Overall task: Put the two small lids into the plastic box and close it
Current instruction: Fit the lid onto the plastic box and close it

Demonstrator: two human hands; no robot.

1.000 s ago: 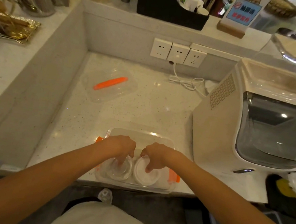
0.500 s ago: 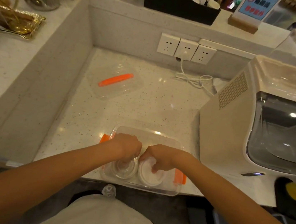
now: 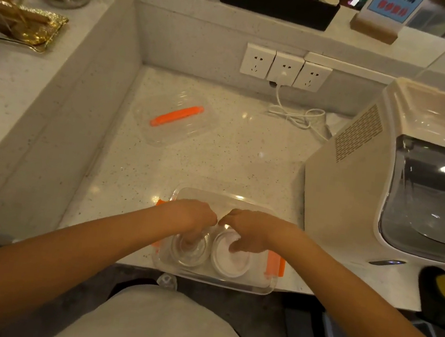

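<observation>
A clear plastic box point(image 3: 228, 283) with orange side clips stands at the counter's near edge. Inside it lie two small round lids side by side: a clear lid point(image 3: 190, 254) on the left and a white lid point(image 3: 231, 263) on the right. My left hand point(image 3: 195, 218) reaches down into the box with fingertips on the clear lid. My right hand point(image 3: 252, 231) does the same on the white lid. The box's own clear cover point(image 3: 176, 122), with an orange handle, lies apart on the counter, further back and to the left.
A white appliance point(image 3: 368, 187) with a dark window stands close to the right of the box. Wall sockets point(image 3: 285, 67) and a coiled white cable point(image 3: 296, 115) sit at the back. Raised stone ledges enclose the counter on the left and behind.
Both hands stay on the lids inside the box, almost unmoved. The view has tilted slightly downward.
</observation>
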